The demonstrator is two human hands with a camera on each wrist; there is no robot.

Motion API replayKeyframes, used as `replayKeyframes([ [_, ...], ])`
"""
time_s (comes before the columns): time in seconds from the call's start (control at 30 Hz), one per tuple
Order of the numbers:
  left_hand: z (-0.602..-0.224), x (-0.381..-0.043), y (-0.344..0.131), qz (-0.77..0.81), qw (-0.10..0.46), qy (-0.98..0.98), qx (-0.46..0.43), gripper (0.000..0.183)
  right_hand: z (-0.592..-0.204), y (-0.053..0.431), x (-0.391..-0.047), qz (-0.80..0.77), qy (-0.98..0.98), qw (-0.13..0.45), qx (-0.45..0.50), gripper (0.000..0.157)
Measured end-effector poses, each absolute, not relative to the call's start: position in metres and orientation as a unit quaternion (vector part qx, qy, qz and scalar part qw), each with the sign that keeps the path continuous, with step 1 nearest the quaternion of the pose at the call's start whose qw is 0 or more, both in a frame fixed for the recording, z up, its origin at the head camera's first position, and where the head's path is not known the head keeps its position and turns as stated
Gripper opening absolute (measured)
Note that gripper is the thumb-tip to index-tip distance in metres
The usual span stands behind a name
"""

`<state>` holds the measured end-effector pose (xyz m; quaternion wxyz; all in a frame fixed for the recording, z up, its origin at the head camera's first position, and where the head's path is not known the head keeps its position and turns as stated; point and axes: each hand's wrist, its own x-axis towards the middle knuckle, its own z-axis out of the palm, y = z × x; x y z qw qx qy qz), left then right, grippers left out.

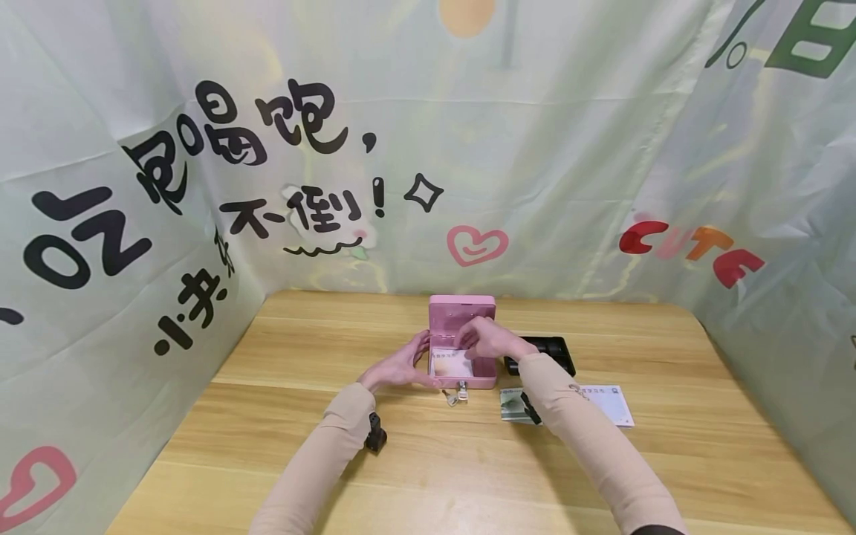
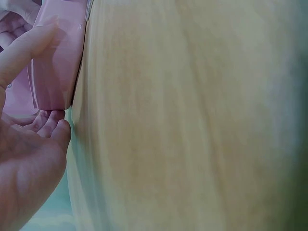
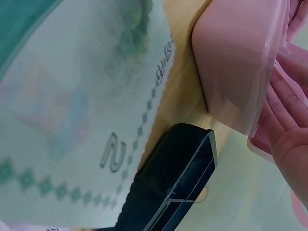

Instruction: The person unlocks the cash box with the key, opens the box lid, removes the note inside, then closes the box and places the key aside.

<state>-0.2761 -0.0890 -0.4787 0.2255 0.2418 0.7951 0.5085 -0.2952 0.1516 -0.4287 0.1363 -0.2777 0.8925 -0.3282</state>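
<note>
A pink metal cash box (image 1: 483,383) stands on the table with its lid (image 1: 461,306) raised at the back. A printed paper slip (image 1: 449,364) lies inside. My left hand (image 1: 397,367) holds the box's left side, its thumb along the front wall and its fingers round the far side, as the left wrist view shows. My right hand (image 1: 493,340) reaches over the right wall into the box, fingers pointing down inside. No object shows between those fingers, and their tips are partly hidden. A small padlock (image 1: 463,391) and keys (image 1: 451,399) lie before the box.
A black compartment tray (image 1: 553,348) sits to the right of the box, partly behind my right arm. Printed papers (image 1: 611,405) and a greenish note-like slip (image 1: 513,406) lie under that forearm. Printed cloth walls (image 1: 548,186) enclose the wooden table (image 1: 301,349).
</note>
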Motion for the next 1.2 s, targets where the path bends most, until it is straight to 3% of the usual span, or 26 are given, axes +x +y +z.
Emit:
replayKeyframes([
  [0.57,-0.4787,-0.2755,-0.0895,0.502,0.220,0.802,0.237,0.115,-0.4306,0.1525,-0.2933,-0.338,0.898,0.087,-0.267,0.023],
  [1.2,-0.4779,-0.2746,-0.0894,0.500,0.226,0.804,0.232,0.117,-0.4326,0.1533,-0.2865,-0.362,0.895,0.090,-0.244,0.024],
])
